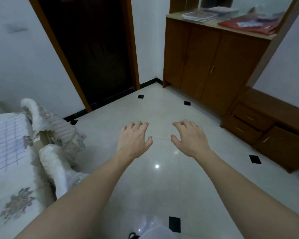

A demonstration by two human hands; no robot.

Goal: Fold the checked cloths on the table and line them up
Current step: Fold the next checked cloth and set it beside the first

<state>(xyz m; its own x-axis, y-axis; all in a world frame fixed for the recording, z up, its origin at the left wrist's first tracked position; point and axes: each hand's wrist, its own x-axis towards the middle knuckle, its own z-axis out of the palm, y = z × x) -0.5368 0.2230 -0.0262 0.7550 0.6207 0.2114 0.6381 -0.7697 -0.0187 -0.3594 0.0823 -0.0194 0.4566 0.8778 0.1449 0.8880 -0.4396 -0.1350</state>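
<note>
Out in front, both bare arms stretch forward over the pale tiled floor (162, 183), palms down. Each of the two hands is empty: the left hand (134, 139) and the right hand (190, 138) hang side by side with a clear gap between them, fingers spread and loosely bent, touching nothing. Off at the far left edge lies a checked cloth (5, 140), white with thin blue-grey lines, spread flat on a tabletop (16, 200) covered by a flower-printed cloth with a lace frill hanging at its corner. Well apart from the checked cloth, both hands sit to its right, over the floor rather than the tabletop. Against the tabletop's edge stand two white rounded chair parts (53, 171) draped in the same frilled fabric. Farther back a dark doorway (91, 49) with a brown wooden frame opens in the white wall. To the right stands a brown wooden cabinet (212, 66) with papers and a red folder (248, 25) on top, and a lower chest of drawers (269, 128) beside it.
</note>
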